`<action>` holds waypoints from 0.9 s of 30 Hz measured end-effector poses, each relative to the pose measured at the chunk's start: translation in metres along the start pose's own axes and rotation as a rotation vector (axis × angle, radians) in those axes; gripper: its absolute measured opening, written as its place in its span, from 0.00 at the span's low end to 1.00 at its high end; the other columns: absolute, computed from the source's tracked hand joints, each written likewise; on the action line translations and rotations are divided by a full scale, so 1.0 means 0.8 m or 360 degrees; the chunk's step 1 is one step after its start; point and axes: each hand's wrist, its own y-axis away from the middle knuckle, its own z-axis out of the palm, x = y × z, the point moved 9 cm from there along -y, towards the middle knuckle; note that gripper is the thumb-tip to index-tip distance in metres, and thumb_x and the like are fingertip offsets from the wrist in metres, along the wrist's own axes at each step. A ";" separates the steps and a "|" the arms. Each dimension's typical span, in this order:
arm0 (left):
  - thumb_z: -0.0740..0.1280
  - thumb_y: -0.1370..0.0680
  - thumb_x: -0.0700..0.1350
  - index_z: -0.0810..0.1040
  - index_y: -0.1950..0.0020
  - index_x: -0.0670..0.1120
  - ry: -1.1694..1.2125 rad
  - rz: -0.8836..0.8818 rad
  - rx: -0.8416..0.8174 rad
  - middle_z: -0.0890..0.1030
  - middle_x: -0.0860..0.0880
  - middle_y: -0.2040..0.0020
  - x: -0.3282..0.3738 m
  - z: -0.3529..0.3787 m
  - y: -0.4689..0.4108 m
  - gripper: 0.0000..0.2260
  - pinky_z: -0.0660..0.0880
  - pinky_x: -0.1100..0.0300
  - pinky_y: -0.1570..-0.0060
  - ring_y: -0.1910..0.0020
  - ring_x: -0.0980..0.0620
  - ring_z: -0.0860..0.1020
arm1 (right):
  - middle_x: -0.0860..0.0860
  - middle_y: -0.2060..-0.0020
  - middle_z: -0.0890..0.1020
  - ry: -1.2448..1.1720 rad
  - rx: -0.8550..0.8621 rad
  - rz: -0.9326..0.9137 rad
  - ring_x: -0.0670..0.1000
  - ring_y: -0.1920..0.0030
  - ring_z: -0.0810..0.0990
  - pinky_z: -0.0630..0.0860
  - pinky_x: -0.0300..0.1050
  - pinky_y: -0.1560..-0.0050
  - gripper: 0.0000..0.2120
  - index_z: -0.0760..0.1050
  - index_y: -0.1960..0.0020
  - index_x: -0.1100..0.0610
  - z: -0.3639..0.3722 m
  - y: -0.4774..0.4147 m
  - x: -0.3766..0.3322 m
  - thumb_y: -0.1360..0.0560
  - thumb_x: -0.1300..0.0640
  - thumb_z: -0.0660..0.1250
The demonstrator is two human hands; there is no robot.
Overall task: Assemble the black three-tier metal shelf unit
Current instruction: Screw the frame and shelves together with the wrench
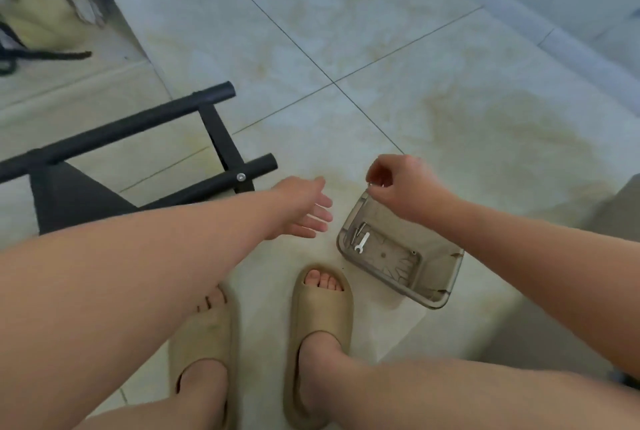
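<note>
Right hand [401, 184] pinches a small part [369, 184], probably a screw but too small to confirm; left hand [304, 210] is open and holds nothing.
Shelf frame [138, 125] lies at frame left, well apart from the pinch, with its tubes running lower left to upper right. Its near tube end, with one screw [240, 176] already in, sits just left of the open hand, so that hand is nearer. Pinch hovers over the far corner of the clear tray [446, 277], which holds a wrench [363, 242] and bolts [356, 232]. Bare tile [346, 139] lies between pinch and frame.
</note>
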 end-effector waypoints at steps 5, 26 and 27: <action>0.52 0.15 0.57 0.78 0.42 0.36 0.0786 0.0084 -0.0036 0.85 0.38 0.48 0.036 -0.034 0.080 0.26 0.80 0.51 0.54 0.53 0.42 0.84 | 0.41 0.62 0.81 -0.0316 0.0127 -0.0266 0.41 0.61 0.78 0.74 0.36 0.58 0.08 0.80 0.55 0.47 -0.050 0.034 -0.130 0.25 0.61 0.70; 0.56 0.18 0.32 0.76 0.36 0.35 0.0406 0.0300 0.0688 0.81 0.38 0.39 -0.010 -0.244 0.111 0.14 0.78 0.49 0.39 0.40 0.40 0.81 | 0.50 0.34 0.77 0.0531 -0.0444 -0.0301 0.53 0.35 0.74 0.70 0.45 0.39 0.24 0.73 0.29 0.53 0.065 -0.019 -0.218 0.20 0.42 0.66; 0.59 0.19 0.32 0.79 0.40 0.37 0.0281 0.0328 0.0724 0.82 0.39 0.42 -0.010 -0.248 0.105 0.12 0.78 0.49 0.40 0.41 0.41 0.81 | 0.50 0.36 0.78 0.0538 -0.0450 -0.0316 0.52 0.38 0.75 0.71 0.46 0.40 0.23 0.74 0.30 0.52 0.068 -0.023 -0.217 0.20 0.41 0.66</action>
